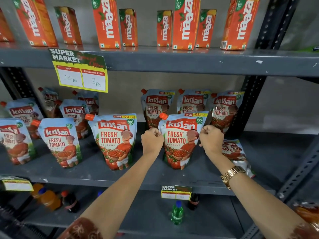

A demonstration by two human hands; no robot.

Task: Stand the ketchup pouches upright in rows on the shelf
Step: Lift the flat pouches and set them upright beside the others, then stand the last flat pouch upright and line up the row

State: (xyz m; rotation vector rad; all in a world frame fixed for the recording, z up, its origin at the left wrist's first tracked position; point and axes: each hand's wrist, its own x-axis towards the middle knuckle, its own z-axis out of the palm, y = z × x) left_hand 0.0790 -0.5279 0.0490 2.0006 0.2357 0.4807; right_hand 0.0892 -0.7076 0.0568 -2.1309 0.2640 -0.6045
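Several Kissan ketchup pouches stand upright on the grey middle shelf (151,178). One front pouch (181,140) stands between my hands. My left hand (151,141) pinches its left edge and my right hand (211,139) pinches its right edge, both fists closed on it. Another front pouch (114,140) stands just left of my left hand. Three pouches (191,102) stand in a back row behind. One pouch (236,154) lies flat to the right, partly hidden by my right forearm. More pouches (58,140) stand at the left.
Maaza juice cartons (185,23) line the upper shelf. A price tag (81,73) hangs from its edge. Drink bottles (177,213) stand on the lower shelf. A dark slotted upright (248,104) bounds the shelf at the right.
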